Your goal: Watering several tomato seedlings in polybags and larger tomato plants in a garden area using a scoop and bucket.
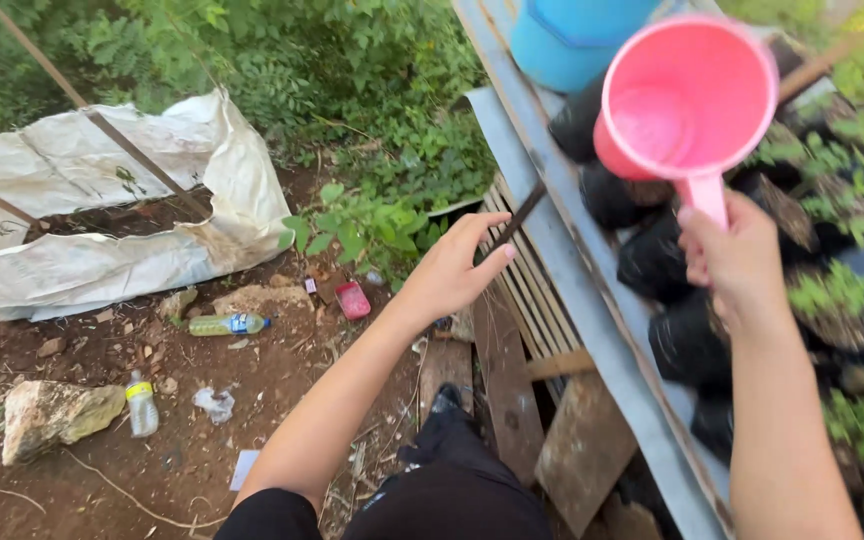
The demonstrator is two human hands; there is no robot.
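My right hand [737, 262] grips the handle of a pink plastic dipper [680, 100] and holds it above a row of black seedling bags [657, 262] with small green plants, set on a grey metal bench. The dipper's cup faces me and looks wet inside. My left hand [455, 268] hangs in the air left of the bench with its fingers loosely spread, holding nothing, near the bench's edge [562, 270]. A blue bucket [564, 35] stands at the far end of the bench.
Bare brown ground lies to the left with a rock [57, 415], two plastic bottles [230, 324], a small red container [353, 300] and a torn white sack sheet [92, 215]. Wooden planks [512, 390] lean under the bench. Green bushes fill the back.
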